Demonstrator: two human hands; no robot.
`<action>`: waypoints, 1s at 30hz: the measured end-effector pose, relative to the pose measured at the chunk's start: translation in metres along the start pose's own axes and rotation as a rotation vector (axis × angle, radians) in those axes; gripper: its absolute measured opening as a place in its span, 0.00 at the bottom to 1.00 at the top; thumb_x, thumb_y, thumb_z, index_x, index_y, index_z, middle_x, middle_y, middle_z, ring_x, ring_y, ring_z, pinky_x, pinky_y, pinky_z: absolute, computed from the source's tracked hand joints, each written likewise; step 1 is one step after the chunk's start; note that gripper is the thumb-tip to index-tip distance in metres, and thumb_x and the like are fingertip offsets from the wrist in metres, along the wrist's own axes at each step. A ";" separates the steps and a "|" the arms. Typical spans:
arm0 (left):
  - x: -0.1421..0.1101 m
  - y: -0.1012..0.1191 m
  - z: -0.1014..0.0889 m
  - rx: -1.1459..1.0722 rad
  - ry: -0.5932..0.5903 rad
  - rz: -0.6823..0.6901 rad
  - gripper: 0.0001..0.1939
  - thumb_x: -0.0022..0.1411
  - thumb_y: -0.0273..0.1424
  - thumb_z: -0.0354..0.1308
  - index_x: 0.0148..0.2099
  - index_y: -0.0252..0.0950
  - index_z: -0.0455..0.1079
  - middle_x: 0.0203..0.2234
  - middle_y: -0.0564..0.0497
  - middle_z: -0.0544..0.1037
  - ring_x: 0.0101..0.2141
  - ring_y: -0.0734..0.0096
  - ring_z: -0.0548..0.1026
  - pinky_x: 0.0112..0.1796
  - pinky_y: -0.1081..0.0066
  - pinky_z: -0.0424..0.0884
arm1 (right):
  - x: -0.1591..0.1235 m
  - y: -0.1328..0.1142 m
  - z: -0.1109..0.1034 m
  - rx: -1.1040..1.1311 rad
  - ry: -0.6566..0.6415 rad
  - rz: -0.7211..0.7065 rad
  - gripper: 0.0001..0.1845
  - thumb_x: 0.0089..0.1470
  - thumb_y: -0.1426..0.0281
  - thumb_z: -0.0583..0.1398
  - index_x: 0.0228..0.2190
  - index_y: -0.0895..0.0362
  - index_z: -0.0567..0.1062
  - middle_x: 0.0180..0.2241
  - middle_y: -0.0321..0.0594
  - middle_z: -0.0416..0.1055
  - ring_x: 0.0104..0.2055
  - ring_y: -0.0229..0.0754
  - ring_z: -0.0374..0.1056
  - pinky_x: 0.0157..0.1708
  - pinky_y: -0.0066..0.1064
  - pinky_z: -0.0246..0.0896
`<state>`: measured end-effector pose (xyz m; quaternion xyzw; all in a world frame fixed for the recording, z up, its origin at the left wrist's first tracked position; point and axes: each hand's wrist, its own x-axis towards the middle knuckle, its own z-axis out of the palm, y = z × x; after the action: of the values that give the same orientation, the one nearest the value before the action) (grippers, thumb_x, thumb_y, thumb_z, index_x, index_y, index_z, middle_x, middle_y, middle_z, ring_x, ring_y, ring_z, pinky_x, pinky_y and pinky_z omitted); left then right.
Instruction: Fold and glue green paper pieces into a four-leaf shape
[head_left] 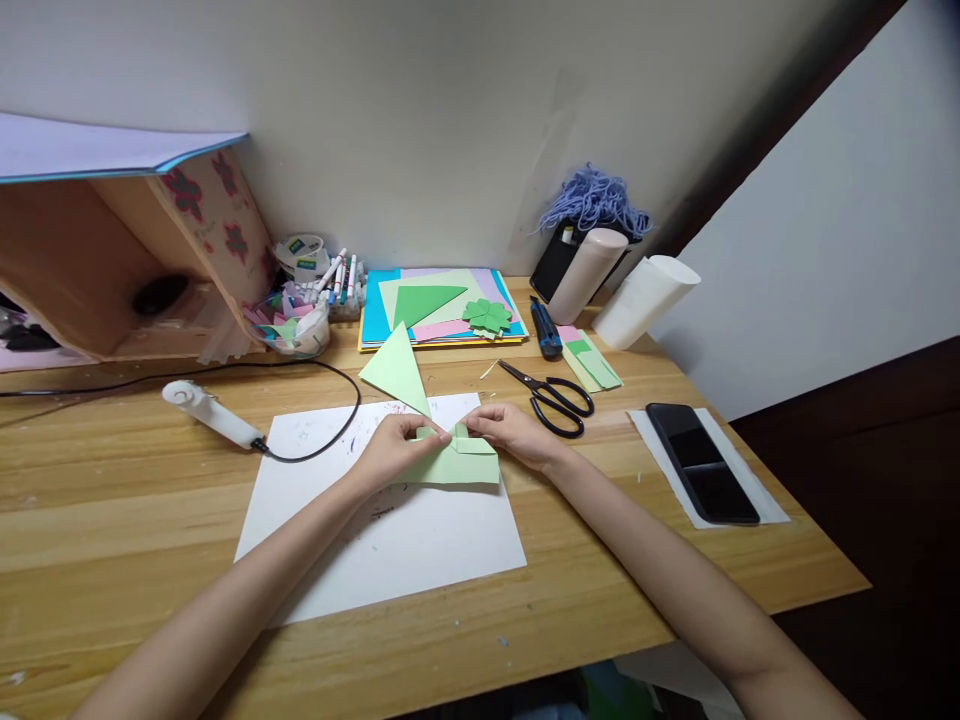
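Observation:
A light green sheet of paper (pixel 457 468), with folded strips along its upper side, lies over a white sheet (pixel 315 540) in front of me. My left hand (pixel 401 445) pinches the green paper near its upper middle, thumb on top. On the paper's upper right, the fingers of my right hand (pixel 510 430) are closed at its edge. Just beyond my left hand lies a light green paper triangle (pixel 397 370). To the right of my right hand rest black-handled scissors (pixel 551 395). My fingers hide part of the folds.
A stack of coloured paper (pixel 375 310) bears a green paper clover (pixel 487 317). Nearby are a blue utility knife (pixel 546 330), a phone (pixel 701 460), a white corded glue gun (pixel 210 412), a tub of scraps (pixel 304 330), markers (pixel 345 275) and a white roll (pixel 646 300).

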<state>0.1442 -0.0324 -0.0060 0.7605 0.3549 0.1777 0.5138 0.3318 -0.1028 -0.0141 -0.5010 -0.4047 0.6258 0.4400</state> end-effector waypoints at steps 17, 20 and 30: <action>0.000 -0.001 -0.009 -0.030 -0.259 0.079 0.11 0.51 0.38 0.56 0.29 0.36 0.75 0.27 0.50 0.78 0.30 0.68 0.73 0.33 0.71 0.64 | -0.004 -0.004 -0.001 -0.206 -0.128 0.056 0.13 0.36 0.64 0.67 0.25 0.60 0.78 0.25 0.39 0.73 0.27 0.35 0.65 0.29 0.28 0.56; 0.001 0.000 -0.009 -0.043 -0.277 0.095 0.10 0.51 0.36 0.57 0.29 0.36 0.75 0.27 0.50 0.78 0.30 0.68 0.72 0.35 0.71 0.64 | -0.003 -0.003 -0.003 -0.192 -0.164 0.054 0.12 0.36 0.65 0.66 0.25 0.60 0.77 0.23 0.38 0.72 0.26 0.35 0.64 0.30 0.28 0.58; -0.002 0.003 -0.004 0.055 -0.154 0.081 0.14 0.52 0.39 0.54 0.29 0.34 0.74 0.26 0.51 0.76 0.28 0.70 0.71 0.32 0.73 0.63 | -0.010 -0.007 0.003 -0.270 -0.016 0.022 0.13 0.39 0.64 0.65 0.26 0.61 0.77 0.25 0.39 0.73 0.28 0.36 0.65 0.30 0.28 0.57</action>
<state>0.1417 -0.0318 -0.0018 0.7995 0.2878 0.1296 0.5110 0.3313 -0.1103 -0.0040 -0.5547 -0.4833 0.5745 0.3587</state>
